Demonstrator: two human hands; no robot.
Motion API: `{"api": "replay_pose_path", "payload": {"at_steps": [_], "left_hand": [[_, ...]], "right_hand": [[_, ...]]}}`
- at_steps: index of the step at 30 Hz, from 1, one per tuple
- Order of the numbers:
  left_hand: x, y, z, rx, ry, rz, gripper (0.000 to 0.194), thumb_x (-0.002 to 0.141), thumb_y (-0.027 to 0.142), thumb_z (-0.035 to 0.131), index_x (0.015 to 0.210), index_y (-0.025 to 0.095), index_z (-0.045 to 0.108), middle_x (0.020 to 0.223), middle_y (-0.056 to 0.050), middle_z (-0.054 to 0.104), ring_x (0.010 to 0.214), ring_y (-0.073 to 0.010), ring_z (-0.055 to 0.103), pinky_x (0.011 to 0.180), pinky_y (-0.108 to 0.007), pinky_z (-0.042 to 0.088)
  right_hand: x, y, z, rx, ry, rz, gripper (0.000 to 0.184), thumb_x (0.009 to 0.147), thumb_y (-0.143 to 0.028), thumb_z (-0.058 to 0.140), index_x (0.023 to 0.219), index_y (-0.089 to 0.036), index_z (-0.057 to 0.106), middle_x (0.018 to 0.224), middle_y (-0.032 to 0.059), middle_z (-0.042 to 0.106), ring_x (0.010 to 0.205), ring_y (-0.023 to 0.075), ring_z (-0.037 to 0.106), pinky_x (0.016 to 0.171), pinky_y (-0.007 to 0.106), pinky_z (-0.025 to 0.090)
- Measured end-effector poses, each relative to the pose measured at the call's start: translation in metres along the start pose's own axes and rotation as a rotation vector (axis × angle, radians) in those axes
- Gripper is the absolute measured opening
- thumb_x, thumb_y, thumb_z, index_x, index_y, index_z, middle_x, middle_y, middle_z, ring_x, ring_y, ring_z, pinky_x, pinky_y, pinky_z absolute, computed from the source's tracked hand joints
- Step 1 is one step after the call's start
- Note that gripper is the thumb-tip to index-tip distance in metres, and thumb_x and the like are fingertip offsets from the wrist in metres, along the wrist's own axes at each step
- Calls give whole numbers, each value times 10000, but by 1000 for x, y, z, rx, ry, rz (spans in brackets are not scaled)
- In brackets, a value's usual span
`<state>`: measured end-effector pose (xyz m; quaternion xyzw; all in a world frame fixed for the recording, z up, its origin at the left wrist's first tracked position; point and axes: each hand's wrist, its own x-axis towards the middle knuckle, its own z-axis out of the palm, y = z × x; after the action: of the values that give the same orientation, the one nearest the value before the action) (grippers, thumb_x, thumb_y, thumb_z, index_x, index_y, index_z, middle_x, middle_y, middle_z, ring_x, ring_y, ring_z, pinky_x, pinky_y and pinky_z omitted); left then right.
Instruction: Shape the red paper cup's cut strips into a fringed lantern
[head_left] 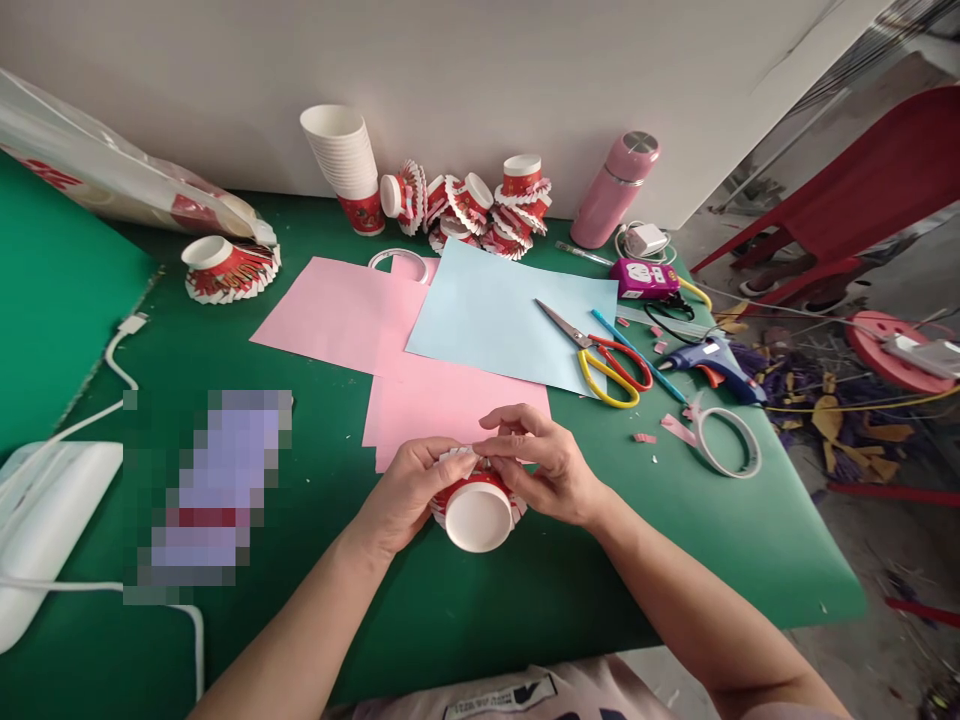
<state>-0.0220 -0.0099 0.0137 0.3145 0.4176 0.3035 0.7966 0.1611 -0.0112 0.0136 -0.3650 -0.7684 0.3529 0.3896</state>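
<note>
Near the front of the table, a red paper cup (pixel 478 515) lies tilted with its white round base toward me. Its side is cut into strips that are folded into a fringe. My left hand (pixel 420 485) grips the cup's left side, thumb on the fringe. At the upper right of the fringe, the fingers of my right hand (pixel 551 465) are closed on the folded strips. Just beyond the hands lie pink paper sheets (pixel 330 310) and a light blue sheet (pixel 495 315). Scissors (pixel 600 350) with red and yellow handles rest on the blue sheet.
A stack of paper cups (pixel 341 160) and several fringed cups (pixel 469 205) stand along the wall, beside a pink thermos (pixel 615 190). At right are a blue glue gun (pixel 712 365) and a tape roll (pixel 727 443). Another fringed cup (pixel 225 270) sits at left, near a blurred-out object (pixel 217 490).
</note>
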Motion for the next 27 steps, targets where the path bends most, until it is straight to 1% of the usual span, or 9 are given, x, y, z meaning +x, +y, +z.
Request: {"api": "replay_pose_path", "payload": {"at_steps": [3,6,9,12,17,22,27], "left_hand": [[0,-1,-1,42,23,5,245,690,363,704,654,125,660,582,-9,584,549,-105,481,534,-234,366],[-1,-2,-2,84,50,24,246,704,370,690,674,127,665,583,-11,586,547,-114,482,527,-243,361],[-1,-2,-3,115,52,47,264,706,382,683,650,126,655,570,-13,573,531,-113,466,504,-242,347],[-2,-2,-3,166,42,66,287,723,402,664,632,130,644,537,-2,537,494,-98,426,464,-230,316],[-3,-3,-1,285,46,77,312,741,435,637,671,132,664,554,-9,550,499,-107,446,452,-227,345],[-3,-1,1,332,31,93,320,749,443,622,672,135,665,557,-4,545,506,-102,448,446,-213,352],[-3,0,1,346,14,93,262,715,395,666,691,134,671,558,3,539,506,-93,435,459,-209,354]], "right_hand": [[-1,0,0,114,24,97,234,866,-199,479,994,-216,675,1070,101,581,902,183,581,721,319,514],[-1,1,-1,233,68,221,219,878,-273,498,1005,-217,667,1085,101,600,1023,217,562,762,332,503],[0,2,-1,275,76,306,204,864,-319,525,922,-197,678,1075,110,610,1035,230,560,783,345,487],[1,3,-1,282,56,367,206,853,-330,537,829,-176,671,1066,119,607,1024,232,560,754,335,480],[1,1,0,292,6,374,195,826,-340,571,768,-166,636,1058,119,597,1014,231,560,699,303,471],[3,-2,3,266,-18,388,157,794,-305,597,733,-161,615,1066,111,599,838,174,589,625,272,446],[4,-2,5,278,-5,393,153,786,-300,601,712,-166,609,1055,97,604,756,140,574,602,262,434]]}}
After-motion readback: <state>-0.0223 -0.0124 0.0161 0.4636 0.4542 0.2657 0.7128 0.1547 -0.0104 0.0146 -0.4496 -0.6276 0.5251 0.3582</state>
